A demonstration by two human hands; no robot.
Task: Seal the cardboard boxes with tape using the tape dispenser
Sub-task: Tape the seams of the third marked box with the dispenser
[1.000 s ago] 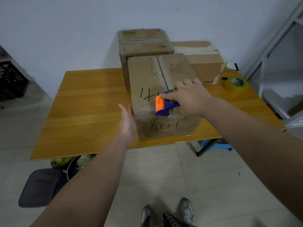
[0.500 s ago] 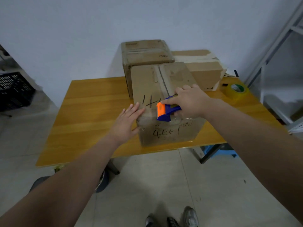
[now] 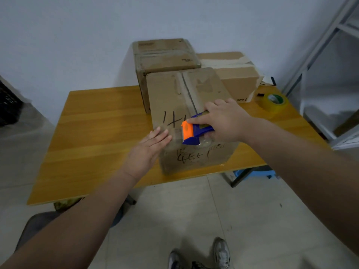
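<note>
A cardboard box (image 3: 180, 98) with black handwriting stands at the near edge of the wooden table (image 3: 97, 133). My right hand (image 3: 225, 121) grips a blue and orange tape dispenser (image 3: 191, 133) at the box's near top edge. A strip of clear tape runs along that edge to the left of the dispenser. Flat against the box's near left top corner, my left hand (image 3: 147, 148) presses with straight fingers on the tape.
Two more cardboard boxes, one (image 3: 165, 55) behind and one (image 3: 239, 74) behind right, stand at the table's far side. A yellow tape roll (image 3: 274, 102) lies at the right. A metal shelf frame (image 3: 318, 55) rises on the right. A dark stool (image 3: 37, 224) stands under the table's left.
My left hand rose from the box's left side onto its top left corner and now presses there. The dispenser stayed near the front edge. The camera view shifted slightly.
</note>
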